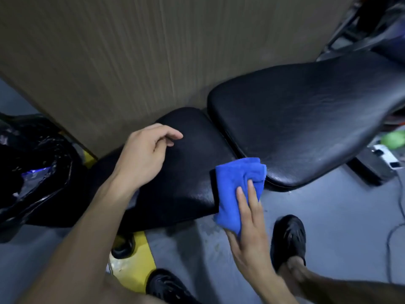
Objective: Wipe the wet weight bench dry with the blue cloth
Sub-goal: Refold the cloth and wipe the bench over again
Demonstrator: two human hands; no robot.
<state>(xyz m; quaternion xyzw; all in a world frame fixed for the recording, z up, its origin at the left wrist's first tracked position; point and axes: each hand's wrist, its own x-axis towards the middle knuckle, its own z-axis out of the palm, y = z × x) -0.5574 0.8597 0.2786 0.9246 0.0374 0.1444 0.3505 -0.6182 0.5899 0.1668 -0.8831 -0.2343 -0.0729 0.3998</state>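
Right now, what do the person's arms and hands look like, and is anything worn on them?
Both forearms are bare, with no sleeves in view. The left hand and the right hand wear no gloves, and no rings, watch or bracelet show on the fingers or wrists. The fingernails look short and unpainted.

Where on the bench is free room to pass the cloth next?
The long back pad is bare. The seat pad is free between the left hand and the blue cloth, held at its near edge by the right hand.
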